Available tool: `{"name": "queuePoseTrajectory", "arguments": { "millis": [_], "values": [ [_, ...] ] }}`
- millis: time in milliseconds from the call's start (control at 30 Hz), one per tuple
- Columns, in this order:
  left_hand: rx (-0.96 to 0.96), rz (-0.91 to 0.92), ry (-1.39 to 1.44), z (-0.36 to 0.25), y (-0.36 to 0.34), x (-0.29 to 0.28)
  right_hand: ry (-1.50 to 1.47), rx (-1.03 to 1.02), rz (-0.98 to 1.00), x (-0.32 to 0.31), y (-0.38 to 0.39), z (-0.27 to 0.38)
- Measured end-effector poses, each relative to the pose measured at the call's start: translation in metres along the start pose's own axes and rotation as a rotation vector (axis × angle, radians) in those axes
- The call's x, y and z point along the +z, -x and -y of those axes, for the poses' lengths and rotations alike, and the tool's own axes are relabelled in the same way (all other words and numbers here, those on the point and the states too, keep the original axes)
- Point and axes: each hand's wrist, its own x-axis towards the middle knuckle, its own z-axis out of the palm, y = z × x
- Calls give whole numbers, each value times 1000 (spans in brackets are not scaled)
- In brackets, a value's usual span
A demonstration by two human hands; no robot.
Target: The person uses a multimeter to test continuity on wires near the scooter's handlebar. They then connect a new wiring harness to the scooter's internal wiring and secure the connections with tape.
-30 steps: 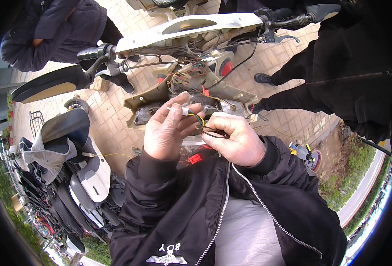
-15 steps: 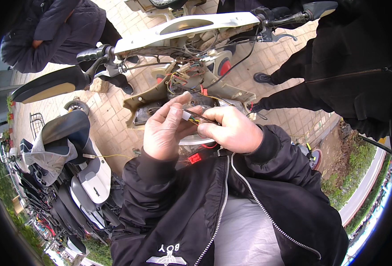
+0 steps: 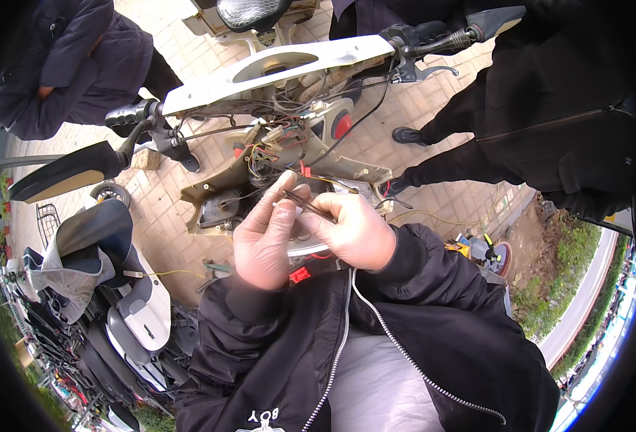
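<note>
My left hand (image 3: 266,234) and my right hand (image 3: 357,229) are close together in front of my chest. The fingers of both are pinched. Between them runs a thin dark strand (image 3: 310,204), perhaps a cable or a slim tool; I cannot tell which. My right thumb and fingers grip its near end, and its far end reaches my left fingertips. A small white connector (image 3: 298,214) shows partly at my left fingers, mostly hidden. Just beyond the hands, bundles of coloured wires (image 3: 266,150) spill from an opened electric scooter with a white handlebar cover (image 3: 325,56).
The scooter's brake lever (image 3: 436,72) and mirror (image 3: 69,173) stick out at the sides. A person in black (image 3: 548,137) stands on the right, another with folded arms (image 3: 73,65) at the far left. Parked scooters (image 3: 141,317) line the left. A yellow tool (image 3: 458,247) lies at the right.
My view has shifted, so the scooter appears further left and lower. My hands have drawn closer together, and the white connector with its coloured wires is now mostly covered by fingers.
</note>
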Motion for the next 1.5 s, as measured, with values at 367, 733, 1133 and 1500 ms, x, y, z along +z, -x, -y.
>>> {"name": "queuePoseTrajectory", "arguments": {
  "millis": [367, 733, 1133, 1500],
  "values": [
    [19, -51, 94, 4, -12, -1, -45, 103, -76, -6, 16, 4],
    [-1, 104, 235, 14, -14, 3, 529, -357, -535, -60, -87, 8],
    [194, 226, -96, 22, 4, -11, 596, -142, -388, -49, -107, -23],
    [499, 273, -345, 23, 7, -15, -322, 331, 27, -69, -106, -12]
  ]
}}
